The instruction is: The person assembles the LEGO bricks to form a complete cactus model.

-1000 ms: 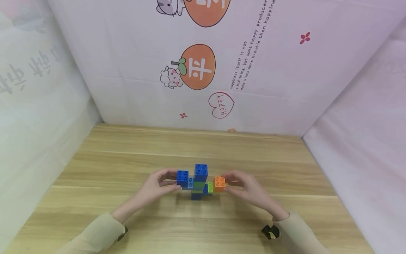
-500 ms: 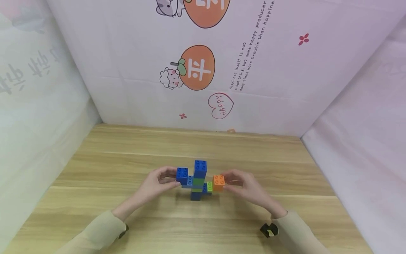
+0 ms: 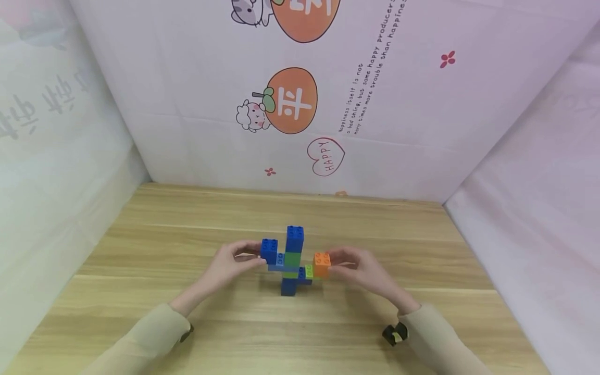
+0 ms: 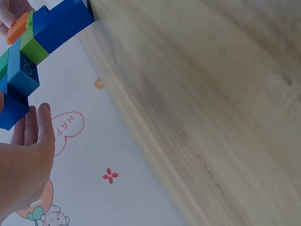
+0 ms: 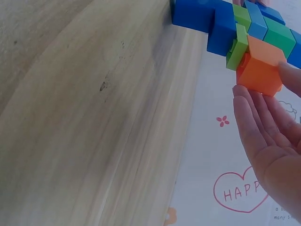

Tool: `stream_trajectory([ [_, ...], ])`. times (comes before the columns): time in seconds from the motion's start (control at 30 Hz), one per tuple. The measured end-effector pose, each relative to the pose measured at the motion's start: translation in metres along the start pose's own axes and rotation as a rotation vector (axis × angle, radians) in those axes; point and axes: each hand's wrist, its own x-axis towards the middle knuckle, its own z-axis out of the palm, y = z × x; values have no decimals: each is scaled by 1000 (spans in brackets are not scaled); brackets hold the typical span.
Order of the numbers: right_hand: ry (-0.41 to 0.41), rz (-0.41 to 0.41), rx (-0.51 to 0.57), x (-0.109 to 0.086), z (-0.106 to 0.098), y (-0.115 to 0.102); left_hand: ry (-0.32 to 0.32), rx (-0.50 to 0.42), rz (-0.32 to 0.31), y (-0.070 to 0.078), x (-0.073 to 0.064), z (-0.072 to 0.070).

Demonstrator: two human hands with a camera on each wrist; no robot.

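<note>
A tower of toy building bricks stands at the middle of the table, with a dark blue brick (image 3: 294,241) on top, a green brick (image 3: 292,259) below it and a blue bottom brick (image 3: 288,287) at the table surface. To the left, my left hand (image 3: 233,264) pinches a blue brick (image 3: 269,252) at the end of a light blue arm brick. On the other side, my right hand (image 3: 365,271) pinches an orange brick (image 5: 263,66) between thumb and fingers. That brick sits on a lime green brick (image 5: 238,49) joined to the tower's lower right arm.
The wooden table (image 3: 300,333) runs to a printed white cloth (image 3: 225,151) at the back. White cloth walls (image 3: 529,208) rise on both sides. A dark band (image 3: 395,333) shows at the right sleeve cuff.
The tower's top and both side bricks have shifted away from me while the bottom brick stays nearly in place. Both hands have moved slightly with them, keeping their grips.
</note>
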Motion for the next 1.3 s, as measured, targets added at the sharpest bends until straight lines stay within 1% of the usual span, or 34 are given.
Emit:
stream_trajectory([
  [0.07, 1, 9, 1, 2, -1, 0, 5, 4, -15, 1, 3, -1],
  [0.2, 6, 40, 9, 5, -2, 1, -5, 8, -33, 1, 8, -3],
  [0.3, 14, 72, 3, 7, -3, 1, -13, 31, -36, 0, 11, -4],
  [0.47, 28, 114, -9, 12, -5, 3, -6, 62, -70, 0, 17, -8],
  [0.57, 34, 151, 22, 16, -5, 4, -6, 70, -86, 0, 20, -9],
  [0.8, 16, 167, 39, 21, -5, 6, -12, 91, -75, -2, 28, -11],
  [1.0, -18, 198, 78, 26, -6, 10, -14, 104, -104, -6, 36, -12],
  [1.13, -43, 200, 130, 30, -6, 14, -23, 99, -133, -9, 40, -13],
  [1.3, -54, 228, 163, 35, -5, 19, -29, 82, -204, -12, 47, -14],
])
